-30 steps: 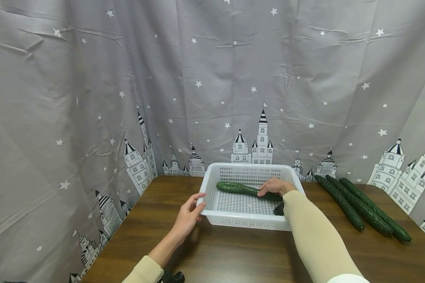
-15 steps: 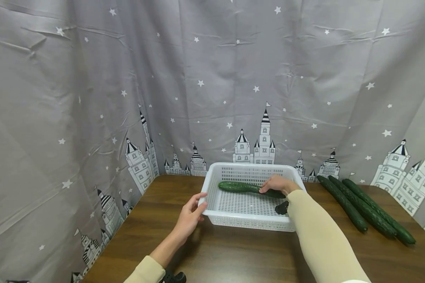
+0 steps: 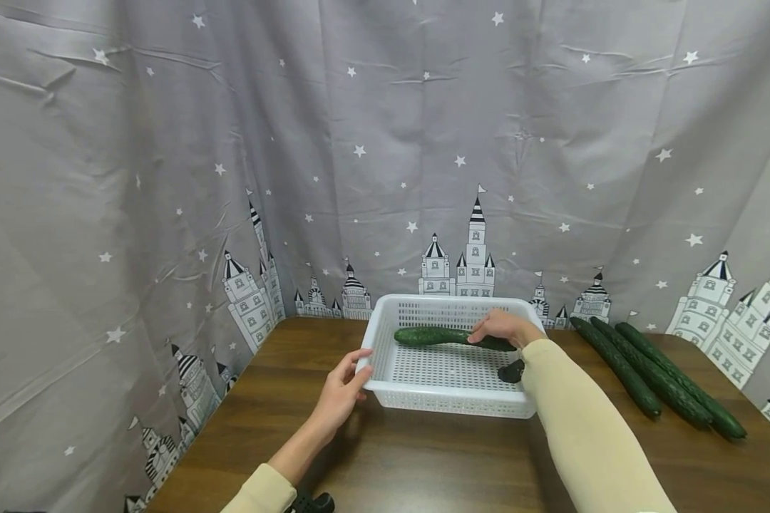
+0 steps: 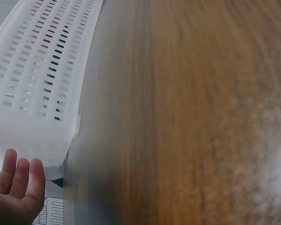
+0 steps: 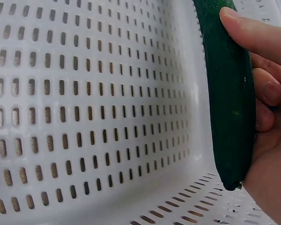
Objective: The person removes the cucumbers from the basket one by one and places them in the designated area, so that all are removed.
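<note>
A white plastic basket point(image 3: 449, 402) with slotted walls stands on the table. Inside lies a long green cucumber point(image 3: 426, 336), which my right hand point(image 3: 503, 328) grips near its right end from above. The right wrist view shows the thumb on one side of the cucumber point(image 5: 229, 98) and curled fingers on the other, close to the basket's back wall. My left hand point(image 3: 341, 388) holds the basket's left front corner, thumb at the rim; in the left wrist view several fingers point(image 4: 36, 180) lie along the outer wall.
Three more cucumbers point(image 3: 654, 377) lie side by side on the brown wooden table point(image 3: 436, 463), right of the basket. The black wrist camera point(image 3: 510, 371) hangs under the right wrist, inside the basket. A grey curtain point(image 3: 385, 142) closes off the back and left.
The right hand and the cucumber's right end have shifted slightly toward the basket's back wall, so the cucumber lies straighter across. The left hand keeps its place on the corner.
</note>
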Tool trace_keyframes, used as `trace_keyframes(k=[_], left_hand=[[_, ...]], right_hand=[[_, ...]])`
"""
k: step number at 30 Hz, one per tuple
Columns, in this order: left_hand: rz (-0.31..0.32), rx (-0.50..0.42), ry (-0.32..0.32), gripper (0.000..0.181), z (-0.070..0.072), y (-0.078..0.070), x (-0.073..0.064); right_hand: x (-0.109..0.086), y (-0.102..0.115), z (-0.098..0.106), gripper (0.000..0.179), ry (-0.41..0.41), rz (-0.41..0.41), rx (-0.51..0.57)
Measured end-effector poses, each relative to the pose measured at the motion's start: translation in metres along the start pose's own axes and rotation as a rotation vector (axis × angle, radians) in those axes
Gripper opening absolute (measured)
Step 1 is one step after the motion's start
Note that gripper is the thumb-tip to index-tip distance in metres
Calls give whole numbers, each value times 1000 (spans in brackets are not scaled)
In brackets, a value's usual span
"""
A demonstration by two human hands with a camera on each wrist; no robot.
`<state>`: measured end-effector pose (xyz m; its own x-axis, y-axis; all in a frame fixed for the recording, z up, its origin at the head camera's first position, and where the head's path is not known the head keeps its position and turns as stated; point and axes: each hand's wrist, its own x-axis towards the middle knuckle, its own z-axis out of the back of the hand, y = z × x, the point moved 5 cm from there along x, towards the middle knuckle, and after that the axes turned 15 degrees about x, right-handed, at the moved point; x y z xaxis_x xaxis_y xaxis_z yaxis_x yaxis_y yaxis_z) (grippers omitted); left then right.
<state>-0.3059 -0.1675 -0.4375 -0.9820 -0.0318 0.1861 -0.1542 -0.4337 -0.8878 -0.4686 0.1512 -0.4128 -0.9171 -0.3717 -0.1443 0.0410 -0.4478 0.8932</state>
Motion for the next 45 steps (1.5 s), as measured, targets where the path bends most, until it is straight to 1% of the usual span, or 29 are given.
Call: trace_keyframes(k=[3, 11, 17, 20, 23, 27, 34, 41, 45], left_hand=[[0, -1, 0, 34, 0, 0, 1], [-1, -3, -1, 34, 2, 2, 2], [-2, -8, 4, 35, 1, -1, 1], [-2, -12, 9, 36, 0, -2, 2], [-2, -15, 11, 36, 0, -3, 2], [-5, -19, 10, 36, 0, -4, 2], [0, -25, 11, 35, -2, -3, 2], [7, -24, 15, 35, -3, -2, 3], [4, -18, 12, 35, -2, -2, 2]], right_hand=[[-2, 5, 3, 45, 8, 2, 11], [-4, 16, 17, 44, -21, 3, 8], [-8, 25, 30, 46, -25, 40, 1], [-13, 30, 38, 47, -32, 51, -1], [-18, 33, 47, 49, -51, 42, 13], [-25, 35, 57, 50, -57, 40, 20], [-38, 42, 72, 49, -62, 87, 0], [-47, 35, 87, 53, -96, 57, 44], [-53, 30, 97, 57, -127, 45, 30]])
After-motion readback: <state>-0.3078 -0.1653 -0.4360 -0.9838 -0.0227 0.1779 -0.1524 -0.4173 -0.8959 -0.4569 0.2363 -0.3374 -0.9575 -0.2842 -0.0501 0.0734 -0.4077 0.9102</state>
